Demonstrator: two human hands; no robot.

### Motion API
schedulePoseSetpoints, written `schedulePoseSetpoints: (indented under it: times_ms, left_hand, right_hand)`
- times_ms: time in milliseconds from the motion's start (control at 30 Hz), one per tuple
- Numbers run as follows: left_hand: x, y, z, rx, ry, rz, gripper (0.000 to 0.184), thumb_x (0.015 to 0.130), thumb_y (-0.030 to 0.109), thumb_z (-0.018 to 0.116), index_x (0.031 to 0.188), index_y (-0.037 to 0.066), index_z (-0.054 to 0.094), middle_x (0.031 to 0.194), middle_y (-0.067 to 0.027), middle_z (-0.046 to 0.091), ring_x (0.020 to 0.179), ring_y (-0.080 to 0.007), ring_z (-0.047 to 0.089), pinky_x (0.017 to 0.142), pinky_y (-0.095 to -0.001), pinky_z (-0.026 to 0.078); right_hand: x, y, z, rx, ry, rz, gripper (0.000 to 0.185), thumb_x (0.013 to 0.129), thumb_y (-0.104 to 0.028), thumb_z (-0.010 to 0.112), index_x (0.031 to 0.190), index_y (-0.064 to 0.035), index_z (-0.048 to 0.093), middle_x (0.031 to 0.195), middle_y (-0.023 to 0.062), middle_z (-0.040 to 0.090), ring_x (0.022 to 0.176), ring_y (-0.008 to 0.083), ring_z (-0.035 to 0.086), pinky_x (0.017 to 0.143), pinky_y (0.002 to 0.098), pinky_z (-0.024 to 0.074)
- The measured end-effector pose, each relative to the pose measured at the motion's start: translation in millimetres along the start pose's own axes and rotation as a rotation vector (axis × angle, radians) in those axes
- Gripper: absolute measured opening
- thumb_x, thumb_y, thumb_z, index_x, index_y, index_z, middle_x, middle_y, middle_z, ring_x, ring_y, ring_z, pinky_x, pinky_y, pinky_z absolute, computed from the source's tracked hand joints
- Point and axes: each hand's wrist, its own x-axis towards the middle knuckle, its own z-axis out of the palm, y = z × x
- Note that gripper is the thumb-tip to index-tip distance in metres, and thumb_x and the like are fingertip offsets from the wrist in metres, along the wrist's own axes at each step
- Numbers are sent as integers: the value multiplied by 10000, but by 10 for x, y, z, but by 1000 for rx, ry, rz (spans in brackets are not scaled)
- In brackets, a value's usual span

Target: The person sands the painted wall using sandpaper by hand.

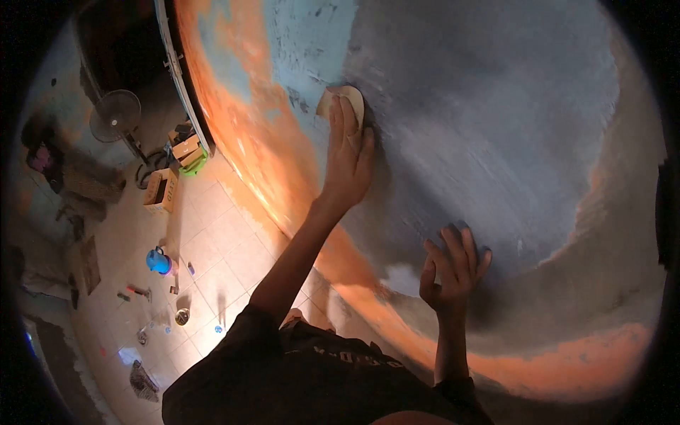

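My left hand [348, 156] is raised against the wall [489, 134], its fingers pressing a tan sheet [343, 105] that looks like sandpaper flat on the surface, where a light blue area meets a grey patch. One edge of the sheet lifts beside the fingers. Lower and to the right, my right hand [455, 273] rests its spread fingertips on the grey patch and holds nothing. Orange and light blue paint shows around the smooth grey area.
Down on the tiled floor [219, 227] at the left are a cardboard box [161, 190], a blue jug [158, 261], a hammer-like tool [139, 292] and a small round container [183, 316]. A fan [115, 117] stands near the doorway with a door frame [185, 85].
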Motion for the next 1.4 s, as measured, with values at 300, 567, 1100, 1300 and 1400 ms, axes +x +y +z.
schedulePoseSetpoints:
  times_ms: [300, 567, 1100, 1300, 1400]
  left_hand:
    - [-185, -563, -382, -87, -226, -23, 626, 991, 158, 443, 1481, -111, 161, 1513, -412, 99, 1421, -566, 70, 1169, -563, 141]
    - [-64, -1573, -470, -46, -75, -21, 644, 975, 184, 445, 1450, -161, 181, 1497, -422, 124, 1383, -619, 88, 1130, -653, 135]
    - [-270, -2082, -366, 159, -71, -71, 537, 908, 110, 455, 1339, -198, 364, 1477, -444, 125, 1378, -627, 103, 1128, -679, 128]
    - [613, -2359, -994, -100, 76, -230, 589, 983, 209, 424, 1421, -159, 284, 1519, -402, 95, 1403, -592, 84, 1153, -628, 133]
    - [558, -2470, -946, 216, 18, -170, 654, 1019, 282, 399, 1475, -127, 170, 1537, -385, 64, 1422, -566, 50, 1177, -580, 98]
  right_hand:
    - [526, -599, 1042, -177, 29, 70, 294, 869, -219, 563, 1113, -135, 704, 1401, 144, 526, 1374, 341, 406, 1154, 562, -16]
    - [1132, -1240, 2110, -228, -126, 367, 571, 938, -360, 538, 1425, -68, 482, 1531, 239, 331, 1460, 459, 129, 1055, 697, -114]
    - [1322, -1427, 2449, -401, -137, 121, 479, 941, -384, 479, 1374, -201, 569, 1483, 148, 439, 1406, 445, 260, 1045, 688, -190]
    - [1451, -1491, 2508, -351, -158, 63, 464, 943, -384, 470, 1364, -223, 580, 1490, 116, 446, 1430, 425, 240, 1046, 680, -208]
    - [1571, -1545, 2599, -334, -124, 29, 426, 941, -353, 484, 1315, -204, 620, 1487, 130, 451, 1452, 409, 204, 1063, 648, -210]
